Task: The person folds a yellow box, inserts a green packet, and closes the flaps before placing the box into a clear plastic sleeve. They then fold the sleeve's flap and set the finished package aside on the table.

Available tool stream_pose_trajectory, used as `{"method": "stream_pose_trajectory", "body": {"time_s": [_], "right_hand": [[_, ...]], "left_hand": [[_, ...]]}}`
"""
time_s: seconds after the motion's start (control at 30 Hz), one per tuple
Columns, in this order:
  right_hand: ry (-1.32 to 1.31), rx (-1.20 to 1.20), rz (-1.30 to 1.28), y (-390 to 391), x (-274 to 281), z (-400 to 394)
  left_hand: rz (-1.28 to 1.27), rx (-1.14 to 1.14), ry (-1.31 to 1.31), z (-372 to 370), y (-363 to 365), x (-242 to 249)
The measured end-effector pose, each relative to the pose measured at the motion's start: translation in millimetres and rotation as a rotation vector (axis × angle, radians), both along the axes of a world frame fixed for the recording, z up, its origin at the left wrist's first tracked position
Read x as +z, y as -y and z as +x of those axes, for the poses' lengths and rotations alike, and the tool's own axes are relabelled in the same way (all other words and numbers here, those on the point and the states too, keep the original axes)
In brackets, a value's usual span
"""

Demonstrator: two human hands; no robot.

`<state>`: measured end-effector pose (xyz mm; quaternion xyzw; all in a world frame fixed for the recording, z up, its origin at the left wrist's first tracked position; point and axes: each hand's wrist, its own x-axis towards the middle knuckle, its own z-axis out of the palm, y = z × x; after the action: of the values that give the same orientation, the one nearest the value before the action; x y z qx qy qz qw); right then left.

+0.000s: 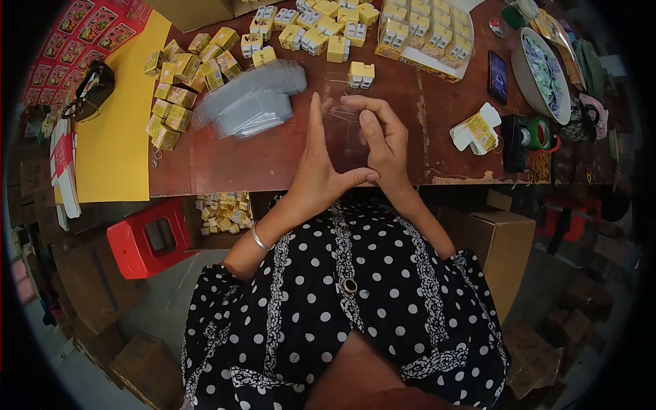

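Between my two hands is a clear plastic box point(346, 130), so see-through that its edges are hard to make out. My left hand point(318, 164) presses along its left side, fingers straight and thumb stretched across the near end. My right hand point(388, 140) has its fingers bent round the far right corner and its thumb against the right side. Just beyond the hands stands one small yellow-and-white box-shaped item point(361, 74). To the left lies a pile of flat clear plastic sleeves point(256, 102).
Small yellow boxes point(181, 96) cluster at left, and more yellow-and-white pieces lie at the back. A filled display tray point(427, 41), phone point(497, 76), unfolded carton point(476, 130), tape roll point(540, 133) and bowl point(540, 75) sit at right. A red stool point(147, 239) stands below left.
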<state>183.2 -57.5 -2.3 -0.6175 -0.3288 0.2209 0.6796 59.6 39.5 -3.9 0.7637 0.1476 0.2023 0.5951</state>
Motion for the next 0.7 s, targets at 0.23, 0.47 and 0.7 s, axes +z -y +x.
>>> {"method": "stream_pose_trajectory", "body": {"time_s": [0.23, 0.47, 0.7], "right_hand": [[-0.182, 0.154, -0.06, -4.2, 12.8, -4.5], [0.047, 0.178, -0.139, -1.9, 19.2, -2.1], [-0.054, 0.287, -0.154, 1.1, 34.3, 10.5]], "left_hand": [[-0.113, -0.041, -0.158, -6.3, -4.2, -8.6], [-0.14, 0.107, -0.129, -12.6, -7.5, -16.7], [-0.354, 0.03, 0.11, -18.7, -9.2, 2.9]]}}
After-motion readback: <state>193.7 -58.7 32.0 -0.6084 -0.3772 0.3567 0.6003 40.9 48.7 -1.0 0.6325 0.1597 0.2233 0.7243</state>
